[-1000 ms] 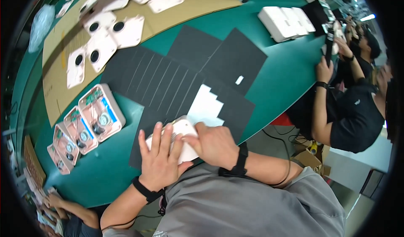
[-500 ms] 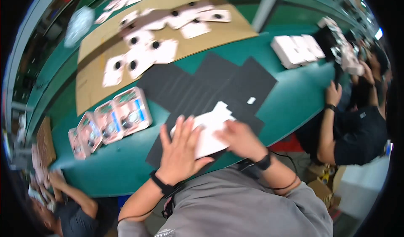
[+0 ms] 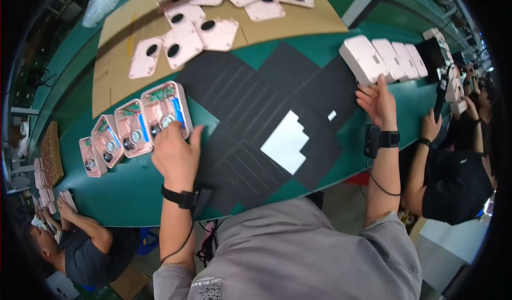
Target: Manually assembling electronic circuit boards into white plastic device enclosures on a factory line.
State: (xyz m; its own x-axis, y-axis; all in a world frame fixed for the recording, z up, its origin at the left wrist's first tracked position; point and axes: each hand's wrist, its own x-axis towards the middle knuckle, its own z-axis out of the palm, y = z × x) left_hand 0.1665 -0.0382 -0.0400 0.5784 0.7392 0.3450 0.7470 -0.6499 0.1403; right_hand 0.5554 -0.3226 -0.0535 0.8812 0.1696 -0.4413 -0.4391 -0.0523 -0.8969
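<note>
An open pink housing (image 3: 185, 105), rightmost in a row of four on the left part of the green worktop (image 3: 128, 193), lies hollow side up beneath the left hand (image 3: 176, 153). That hand reaches palm down over its near end, the thumb spread to the right; I cannot tell whether its grip is closed on the housing (the back of the hand hides the fingertips). Inside the housing show a green circuit board (image 3: 161, 94), a blue strip (image 3: 178, 110) and a round silvery part. Three similar open housings (image 3: 138, 153) continue the row leftward.

The right hand (image 3: 377, 104) is at the near edge of a closed pink box (image 3: 364, 60), one finger raised against or just in front of that edge; its grip is loose and wide, wrapped around nothing. Three more closed boxes (image 3: 388, 60) line up to the right.

Between the hands, overlapping black sheets (image 3: 224, 92) cover the worktop, with a bright white stepped patch (image 3: 288, 143) near the person and a small white piece (image 3: 332, 115) to its right. Farther back, brown cardboard (image 3: 120, 60) carries flat pink panels (image 3: 184, 41), many with a black oval, and a clear plastic bag (image 3: 104, 1) lies beyond at the left. One co-worker (image 3: 88, 252) is at the lower left, another (image 3: 453, 188), in a black top, at the right.
</note>
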